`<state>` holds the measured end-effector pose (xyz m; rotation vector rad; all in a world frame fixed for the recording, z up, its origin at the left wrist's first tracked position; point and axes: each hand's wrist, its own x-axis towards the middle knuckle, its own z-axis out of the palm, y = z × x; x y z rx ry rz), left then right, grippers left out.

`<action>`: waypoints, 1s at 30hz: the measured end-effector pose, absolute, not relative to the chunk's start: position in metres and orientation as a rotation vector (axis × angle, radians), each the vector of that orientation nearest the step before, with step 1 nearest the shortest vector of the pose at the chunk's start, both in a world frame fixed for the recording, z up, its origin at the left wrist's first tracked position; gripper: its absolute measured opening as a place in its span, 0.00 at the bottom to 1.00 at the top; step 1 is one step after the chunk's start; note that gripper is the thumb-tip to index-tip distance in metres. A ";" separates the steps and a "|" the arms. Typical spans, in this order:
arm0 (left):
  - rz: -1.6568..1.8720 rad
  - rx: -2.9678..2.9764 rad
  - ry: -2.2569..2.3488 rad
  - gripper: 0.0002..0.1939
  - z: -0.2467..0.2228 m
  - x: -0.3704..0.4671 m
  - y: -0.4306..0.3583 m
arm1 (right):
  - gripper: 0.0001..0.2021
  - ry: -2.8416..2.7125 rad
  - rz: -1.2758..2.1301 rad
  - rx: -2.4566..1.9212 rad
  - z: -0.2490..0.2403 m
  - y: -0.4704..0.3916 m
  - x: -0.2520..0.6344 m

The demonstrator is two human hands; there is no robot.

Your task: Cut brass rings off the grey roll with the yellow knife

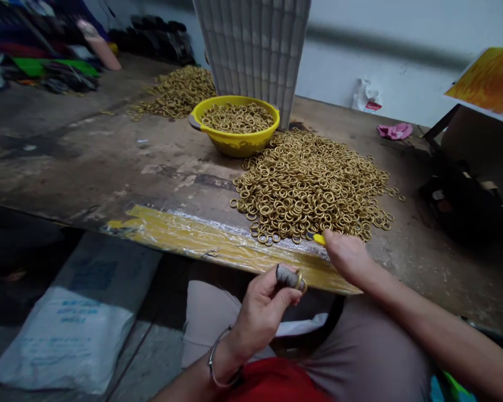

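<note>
My left hand [257,318] is closed in front of the table edge, pinching a brass-coloured ring [300,281] between thumb and fingers. A grey cloth-like cover [285,275] wraps one of its fingers. My right hand [349,255] grips a small yellow-handled knife [319,239], its dark blade pointing left at the near edge of the ring pile. That large pile of brass-coloured rings [314,184] spreads over the table just beyond both hands. Most of the knife handle is hidden in my fist.
A yellow bowl [243,146] full of rings stands behind the pile, before a tall grey ribbed panel [255,50]. Another ring heap [180,92] lies further left. Yellow tape [201,237] covers the table's front edge. Dark items [465,201] sit at right; a white sack [75,318] lies below.
</note>
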<state>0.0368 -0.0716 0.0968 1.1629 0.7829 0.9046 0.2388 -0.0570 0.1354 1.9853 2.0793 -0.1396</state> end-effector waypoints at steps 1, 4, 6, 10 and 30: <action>0.910 1.130 0.764 0.06 0.097 0.037 -0.070 | 0.06 2.100 -0.166 2.050 0.137 -0.055 0.241; 0.959 0.892 0.747 0.10 0.094 0.040 -0.062 | 0.06 2.460 -0.485 2.059 0.141 -0.058 0.240; 0.965 0.754 0.719 0.13 0.090 0.044 -0.056 | 0.05 2.789 -0.698 1.923 0.142 -0.063 0.235; 0.915 0.683 0.653 0.14 0.087 0.050 -0.056 | 0.10 3.151 -0.831 1.722 0.140 -0.069 0.230; 0.765 0.550 0.413 0.13 0.095 0.045 -0.066 | 0.04 3.061 -0.896 1.749 0.144 -0.072 0.232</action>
